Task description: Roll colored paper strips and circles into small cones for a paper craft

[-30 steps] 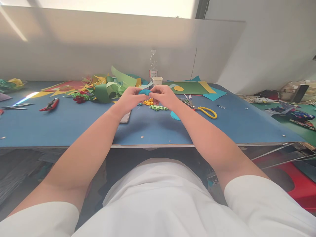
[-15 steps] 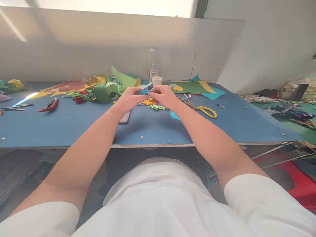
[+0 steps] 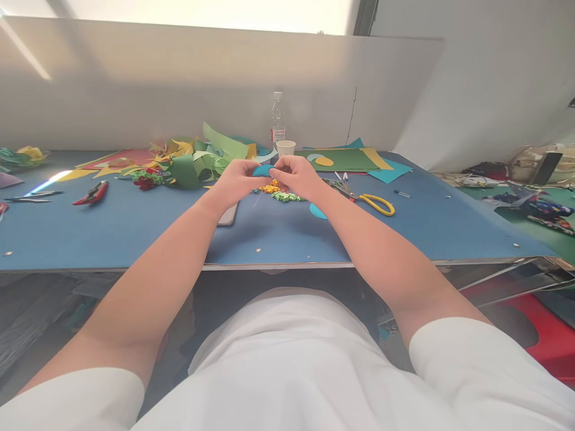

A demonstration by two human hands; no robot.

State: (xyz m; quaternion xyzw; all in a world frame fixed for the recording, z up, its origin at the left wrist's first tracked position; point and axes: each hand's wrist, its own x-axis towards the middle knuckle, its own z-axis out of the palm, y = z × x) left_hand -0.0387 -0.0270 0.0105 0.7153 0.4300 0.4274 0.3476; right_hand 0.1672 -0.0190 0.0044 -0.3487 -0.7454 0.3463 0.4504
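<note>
My left hand (image 3: 236, 179) and my right hand (image 3: 299, 175) meet above the middle of the blue table (image 3: 135, 230). Both pinch one small teal paper piece (image 3: 262, 170) between their fingertips. A thin wire or needle (image 3: 257, 199) hangs down from under my left hand. Right below the hands lie a folded orange paper bit (image 3: 270, 187) and a crinkled green paper strip (image 3: 287, 196). A teal paper offcut (image 3: 318, 211) lies beside my right forearm.
Yellow-handled scissors (image 3: 375, 204) lie to the right. A paper cup (image 3: 286, 147) and a water bottle (image 3: 278, 124) stand behind the hands. A heap of green and yellow paper scraps (image 3: 197, 158) sits at the left rear, green card sheets (image 3: 345, 159) at the right rear, a red cutter (image 3: 92, 193) far left.
Both hands stay together on the teal piece, with only slight finger shifts. Nothing else on the table has moved.
</note>
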